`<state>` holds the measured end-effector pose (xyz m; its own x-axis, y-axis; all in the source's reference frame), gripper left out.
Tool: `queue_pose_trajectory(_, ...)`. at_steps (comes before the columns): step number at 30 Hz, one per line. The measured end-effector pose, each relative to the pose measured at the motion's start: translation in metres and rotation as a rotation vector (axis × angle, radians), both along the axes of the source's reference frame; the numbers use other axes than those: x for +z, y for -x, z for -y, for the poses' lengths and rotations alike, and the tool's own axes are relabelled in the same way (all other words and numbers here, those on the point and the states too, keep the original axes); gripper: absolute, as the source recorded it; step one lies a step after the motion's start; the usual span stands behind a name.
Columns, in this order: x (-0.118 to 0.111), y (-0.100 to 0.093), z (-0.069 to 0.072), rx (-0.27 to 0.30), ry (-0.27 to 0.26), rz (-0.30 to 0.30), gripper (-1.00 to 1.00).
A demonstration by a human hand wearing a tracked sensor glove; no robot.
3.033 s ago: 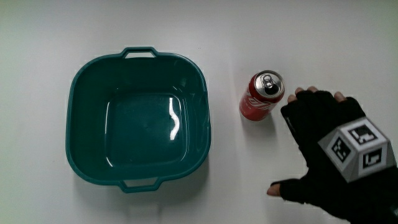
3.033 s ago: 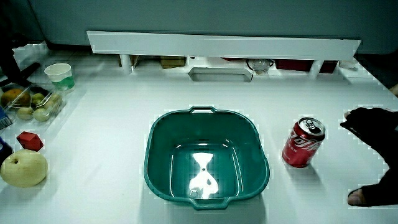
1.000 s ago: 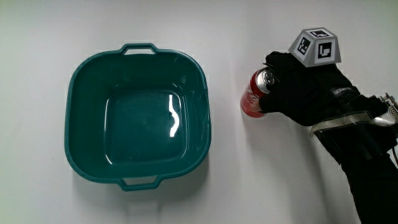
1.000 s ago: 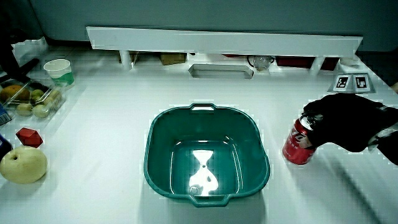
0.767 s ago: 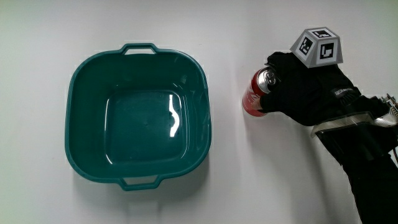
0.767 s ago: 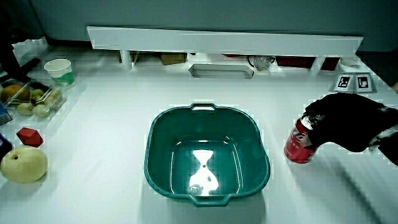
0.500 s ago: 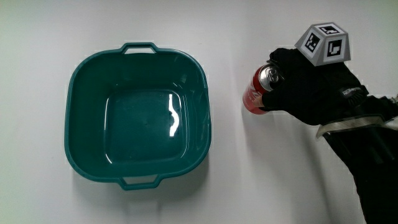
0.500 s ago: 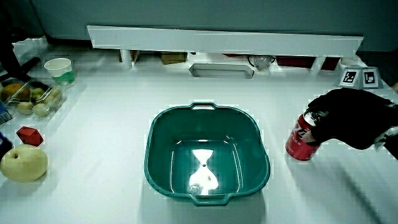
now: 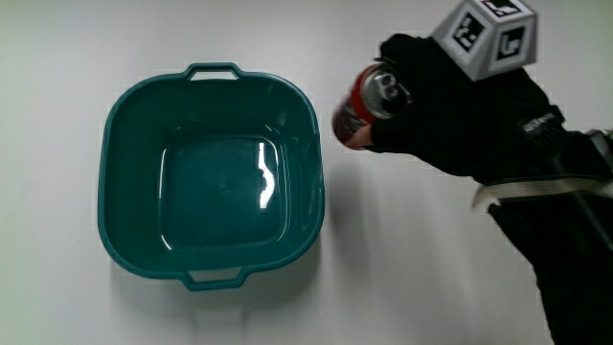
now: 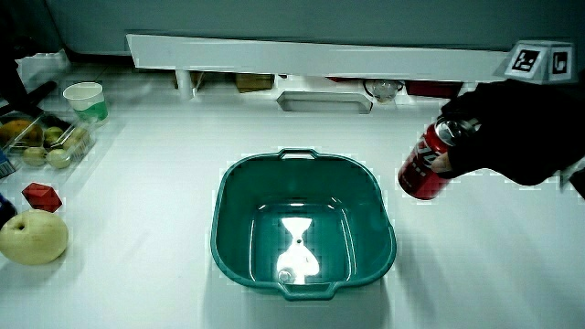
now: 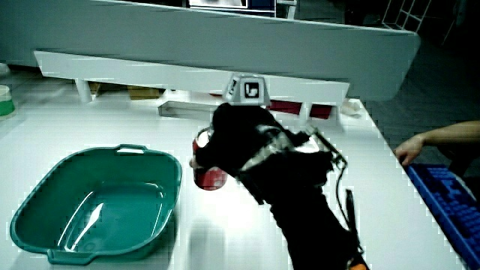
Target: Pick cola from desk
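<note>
White tabletop (image 9: pixel 402 268) fills the main view, and in both side views it runs up to a low white partition (image 10: pixel 320 57) with a shallow tray-like fitting (image 10: pixel 324 100) at its foot. At the table's edge in a side view sit a pale cup (image 10: pixel 84 99), a clear box of small fruit (image 10: pixel 46 146), a small red block (image 10: pixel 41 196) and a yellowish pear (image 10: pixel 33 236), the pear nearest the person. Well apart from these, near the middle of the table, stands a teal basin (image 9: pixel 124 144) with a handle at each end; it holds a little clear water that glints under the light. Just beside the basin's rim, the red cola can (image 9: pixel 361 110) is off the table, tilted so its silver top leans toward the hand, with bare tabletop showing under it in a side view (image 10: pixel 425 164). The hand (image 9: pixel 460 105) in its black glove has its fingers (image 9: pixel 407 57) wrapped round the can's upper part, gripping it firmly, and the patterned cube (image 9: pixel 487 34) rides on the back of the hand. The dark-sleeved forearm (image 9: pixel 565 249) reaches back toward the person, with a pale strap at the wrist.
</note>
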<state>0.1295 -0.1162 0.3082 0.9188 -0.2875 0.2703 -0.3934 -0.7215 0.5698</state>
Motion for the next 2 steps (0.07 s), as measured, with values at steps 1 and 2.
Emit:
queue_pose_trajectory(1, -0.002, 0.0062, 0.0003, -0.015, 0.009, 0.016, 1.0)
queue_pose_trajectory(2, -0.0041, 0.0124, 0.0005, -0.029, 0.019, 0.033, 1.0)
